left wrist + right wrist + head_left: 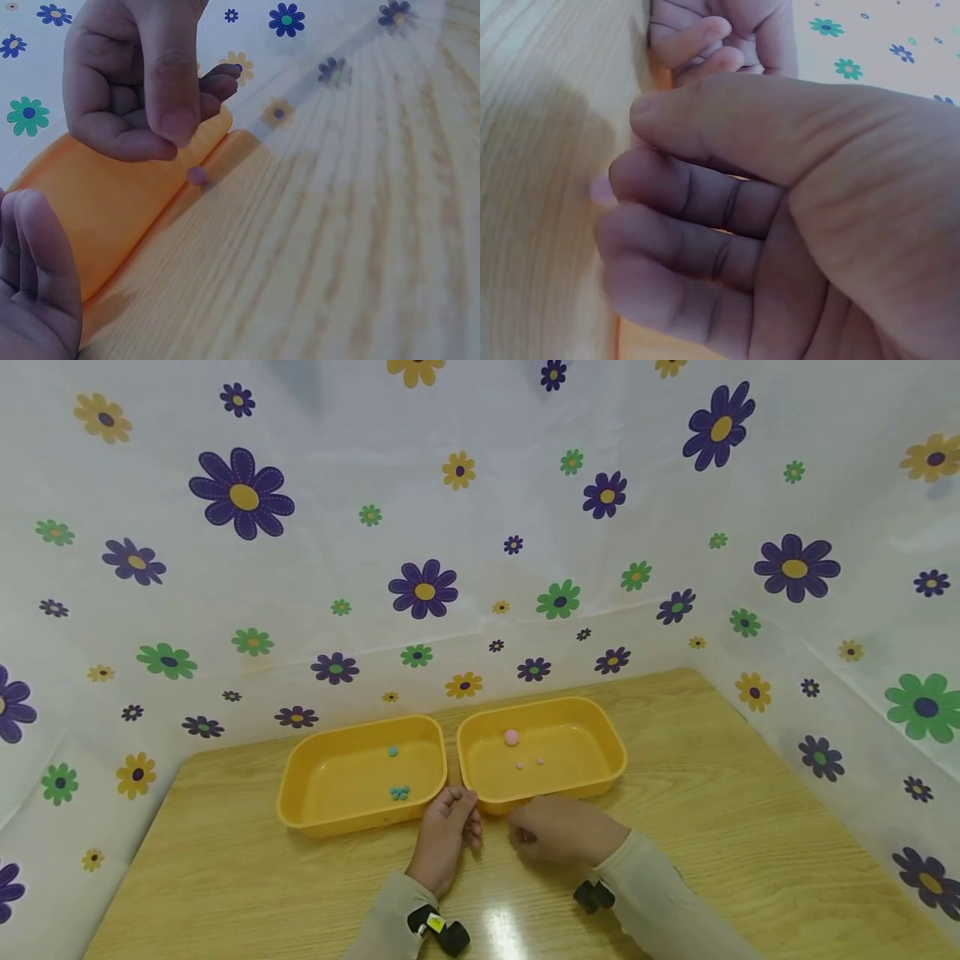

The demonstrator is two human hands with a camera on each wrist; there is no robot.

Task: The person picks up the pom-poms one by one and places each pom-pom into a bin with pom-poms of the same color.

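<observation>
My left hand [444, 837], its fingers loosely bent, is at the near corner where the two trays meet, fingertips right at the rim of the right yellow tray [615, 774]. My right hand [566, 831] hangs low over the table just in front of that tray, fingers curled and thumb against them. Just past its fingertips, a small pink ball [196, 175] shows close to the tray's foot in the left wrist view. In the right wrist view the same pink ball [601, 190] is partly hidden behind the fingers.
Inside the right tray are a larger pink ball [511, 737] and two tiny pink ones [540, 761]. The left yellow tray [288, 793] contains a teal ball [393, 751] and a teal cluster [400, 792]. Flower-printed sheeting [315, 577] encloses the wooden table [225, 885].
</observation>
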